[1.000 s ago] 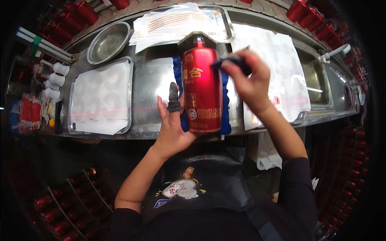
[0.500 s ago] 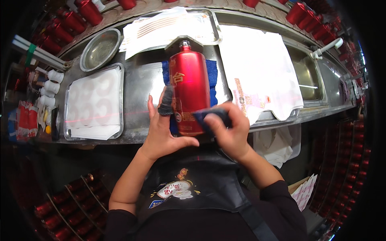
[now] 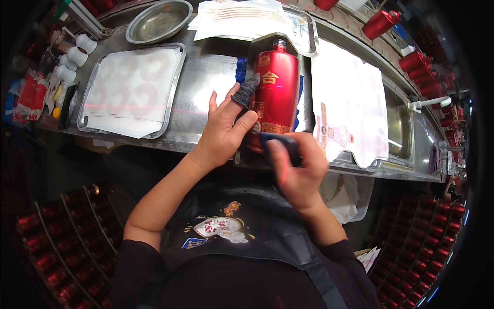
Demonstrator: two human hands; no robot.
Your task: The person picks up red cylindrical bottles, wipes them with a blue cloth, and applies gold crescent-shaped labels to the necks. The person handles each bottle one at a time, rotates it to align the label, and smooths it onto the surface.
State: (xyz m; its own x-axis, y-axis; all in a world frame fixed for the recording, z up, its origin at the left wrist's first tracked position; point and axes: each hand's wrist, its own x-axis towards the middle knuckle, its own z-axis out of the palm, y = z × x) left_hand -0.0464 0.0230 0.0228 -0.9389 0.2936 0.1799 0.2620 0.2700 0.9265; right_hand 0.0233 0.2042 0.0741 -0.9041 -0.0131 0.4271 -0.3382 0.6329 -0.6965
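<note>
A glossy red bottle (image 3: 280, 98) with gold lettering lies on its back, its neck (image 3: 279, 42) away from me, in a dark angular holder (image 3: 257, 46). Blue cloth (image 3: 240, 69) shows beside it. My left hand (image 3: 216, 136) is at the bottle's left side, fingers spread. A grey knitted sleeve (image 3: 244, 91) covers one finger, which touches the bottle, and the thumb lies by the lower edge. Over the bottle's lower end, my right hand (image 3: 303, 175) grips a dark blue flat pad (image 3: 266, 139). Its exact kind is blurred and partly hidden by my fingers.
On the left, a metal tray (image 3: 177, 67) holds white sheets with round prints; a metal bowl (image 3: 159, 26) stands behind it. More sheets (image 3: 350, 98) lie to the right, before a sink (image 3: 399, 121) and white tap (image 3: 429, 104). Red bottles (image 3: 381, 24) line the back ledge.
The view has shifted, so the counter appears turned and higher. My left thumb has moved from below the bottle's base to its left side. My right hand still holds the pad at the lower end.
</note>
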